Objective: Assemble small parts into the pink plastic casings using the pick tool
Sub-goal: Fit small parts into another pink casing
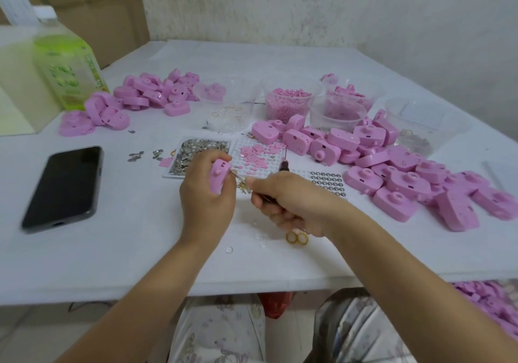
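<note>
Curling round the likely light, stiff pink casing (220,176) mid-frame, left hand (207,197) steadies; right hand (291,202) pinches pick tool (241,179)

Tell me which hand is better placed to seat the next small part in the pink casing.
Probably the right hand: it grips the pick tool, whose tip is at the pink casing. The left hand is busy holding that casing.
</note>
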